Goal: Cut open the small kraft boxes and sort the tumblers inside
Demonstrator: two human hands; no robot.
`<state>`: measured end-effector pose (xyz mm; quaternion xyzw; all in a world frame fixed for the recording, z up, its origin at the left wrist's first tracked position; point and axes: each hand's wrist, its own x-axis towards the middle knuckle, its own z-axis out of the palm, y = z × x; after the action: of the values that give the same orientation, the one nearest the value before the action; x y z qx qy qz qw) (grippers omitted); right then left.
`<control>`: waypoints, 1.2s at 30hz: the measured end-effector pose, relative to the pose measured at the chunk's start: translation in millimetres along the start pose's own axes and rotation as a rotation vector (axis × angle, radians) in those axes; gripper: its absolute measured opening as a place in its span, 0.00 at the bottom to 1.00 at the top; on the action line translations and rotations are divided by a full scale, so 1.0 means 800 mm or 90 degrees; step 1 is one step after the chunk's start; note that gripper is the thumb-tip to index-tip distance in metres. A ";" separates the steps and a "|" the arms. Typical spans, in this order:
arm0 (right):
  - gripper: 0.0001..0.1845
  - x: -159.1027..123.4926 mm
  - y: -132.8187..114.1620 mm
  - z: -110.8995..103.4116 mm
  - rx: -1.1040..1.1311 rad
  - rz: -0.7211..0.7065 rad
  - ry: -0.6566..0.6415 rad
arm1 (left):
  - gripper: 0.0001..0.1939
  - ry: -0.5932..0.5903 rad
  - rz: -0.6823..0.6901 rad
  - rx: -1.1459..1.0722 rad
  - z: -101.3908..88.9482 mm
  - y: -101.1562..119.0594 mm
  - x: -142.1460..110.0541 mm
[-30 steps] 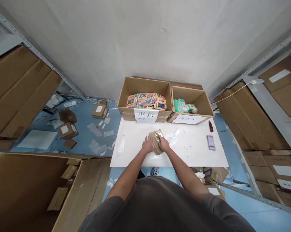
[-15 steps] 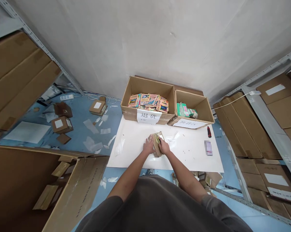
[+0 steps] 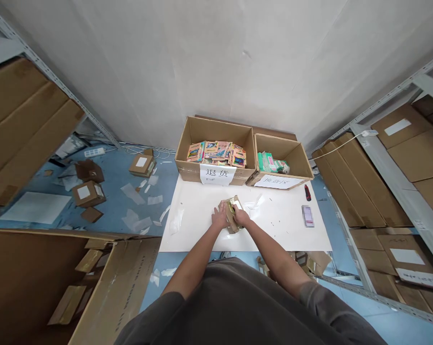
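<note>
On the white table (image 3: 202,235) lies a small cardboard box (image 3: 232,227), its top torn and shiny with tape, something yellowish-green showing at the opening. My left hand (image 3: 220,216) grips it from the left, fingers over the upper edge. From the right, my right hand (image 3: 240,216) has its fingers curled at the opening, closed on the box's torn upper side. What lies under those fingers is hidden. Crumpled clear plastic (image 3: 254,205) rests just right of the box.
Behind stand an open carton (image 3: 245,176) of colourful card packs and a smaller carton (image 3: 302,165) with green packets. A red cutter (image 3: 307,192) and a blurred purple item (image 3: 308,216) lie at right. Shelving flanks both sides; a big carton (image 3: 130,268) stands at left.
The view has shifted slightly. Both hands stay on the small cardboard box, and the right hand has moved a little at the opening, where a pale patch now shows.
</note>
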<state>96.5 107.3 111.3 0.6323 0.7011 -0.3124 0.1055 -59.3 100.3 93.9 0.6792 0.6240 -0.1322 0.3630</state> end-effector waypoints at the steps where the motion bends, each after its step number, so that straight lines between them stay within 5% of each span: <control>1: 0.30 0.000 -0.001 0.000 0.000 0.002 0.001 | 0.69 0.002 0.000 0.000 0.000 0.000 0.000; 7: 0.31 -0.004 -0.008 -0.019 -0.011 0.024 -0.022 | 0.71 0.006 -0.008 0.024 0.002 0.001 0.002; 13: 0.31 -0.020 -0.010 -0.046 0.001 0.063 -0.139 | 0.71 -0.006 -0.023 0.029 0.003 0.002 0.007; 20: 0.22 -0.075 0.010 -0.034 0.061 0.115 -0.206 | 0.71 0.011 -0.038 0.036 0.010 0.005 0.013; 26: 0.20 -0.079 0.014 -0.040 0.144 0.177 -0.287 | 0.68 -0.003 -0.042 0.031 0.009 0.013 0.018; 31: 0.28 -0.118 0.051 -0.033 0.161 0.118 -0.223 | 0.68 0.010 -0.031 0.047 0.007 0.005 0.016; 36: 0.35 -0.143 0.091 0.010 0.220 0.126 0.064 | 0.64 0.030 -0.015 0.060 0.013 0.004 0.010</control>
<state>184.6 9.3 145.3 0.7215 0.5759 -0.3842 -0.0095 -51.6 99.2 82.7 0.6911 0.6334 -0.1495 0.3145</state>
